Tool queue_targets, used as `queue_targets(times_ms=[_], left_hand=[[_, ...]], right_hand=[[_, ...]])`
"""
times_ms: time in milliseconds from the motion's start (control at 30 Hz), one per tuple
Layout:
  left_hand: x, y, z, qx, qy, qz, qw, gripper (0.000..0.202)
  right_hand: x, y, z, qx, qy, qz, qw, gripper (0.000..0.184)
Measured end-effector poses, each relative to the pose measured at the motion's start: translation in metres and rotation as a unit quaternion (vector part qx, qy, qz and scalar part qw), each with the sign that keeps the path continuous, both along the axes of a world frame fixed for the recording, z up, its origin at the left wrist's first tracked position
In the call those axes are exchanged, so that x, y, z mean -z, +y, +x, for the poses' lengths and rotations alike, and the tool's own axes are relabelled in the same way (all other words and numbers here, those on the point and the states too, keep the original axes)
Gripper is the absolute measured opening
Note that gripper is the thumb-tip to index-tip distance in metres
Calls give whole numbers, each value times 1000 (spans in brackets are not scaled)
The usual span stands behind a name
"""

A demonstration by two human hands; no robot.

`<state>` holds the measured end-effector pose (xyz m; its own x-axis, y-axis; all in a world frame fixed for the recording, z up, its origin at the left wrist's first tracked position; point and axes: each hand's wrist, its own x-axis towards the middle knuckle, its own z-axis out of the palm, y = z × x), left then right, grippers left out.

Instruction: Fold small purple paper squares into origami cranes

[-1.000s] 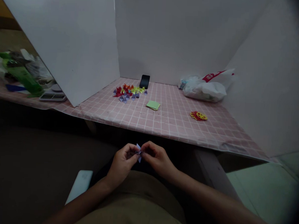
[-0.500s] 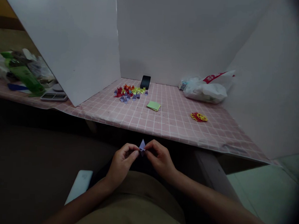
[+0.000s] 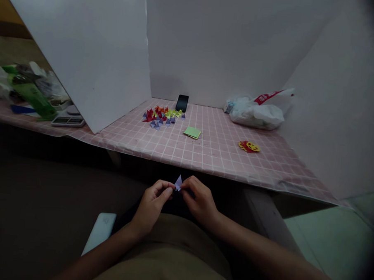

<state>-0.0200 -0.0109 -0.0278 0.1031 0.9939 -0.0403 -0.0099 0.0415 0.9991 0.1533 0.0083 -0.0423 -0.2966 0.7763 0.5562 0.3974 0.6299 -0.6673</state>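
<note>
Below the table's front edge, my left hand (image 3: 153, 202) and my right hand (image 3: 199, 200) meet over my lap. Both pinch a small folded piece of purple paper (image 3: 178, 182) between their fingertips, and its pointed tip sticks up between them. On the pink checked table (image 3: 205, 151), far ahead, lies a cluster of several small folded paper pieces (image 3: 161, 115) in red, orange, yellow and purple. A green stack of square paper (image 3: 192, 132) lies just right of that cluster.
A black phone (image 3: 182, 102) leans at the back wall. A white plastic bag (image 3: 256, 111) sits back right, red and yellow paper cutouts (image 3: 249, 146) in front of it. White boards wall the table. A scale (image 3: 68, 120) and green clutter lie left. A white object (image 3: 100, 231) rests by my left forearm.
The purple piece has been turned in my fingertips, from spread sideways to pointing upward. Both hands have stayed in place over my lap.
</note>
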Motion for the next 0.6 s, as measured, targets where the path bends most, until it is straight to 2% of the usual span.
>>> queue_targets(times_ms=[200, 400, 600], left_hand=[[-1, 1, 0, 1, 4, -14, 1000, 19], [2, 2, 1, 7, -45, -46, 998, 18], [4, 3, -2, 18, -6, -23, 1000, 15]], right_hand=[[0, 0, 0, -6, 3, 0, 1000, 16], [1, -1, -1, -13, -1, -3, 1000, 16], [1, -1, -1, -20, 1, -14, 1000, 17]])
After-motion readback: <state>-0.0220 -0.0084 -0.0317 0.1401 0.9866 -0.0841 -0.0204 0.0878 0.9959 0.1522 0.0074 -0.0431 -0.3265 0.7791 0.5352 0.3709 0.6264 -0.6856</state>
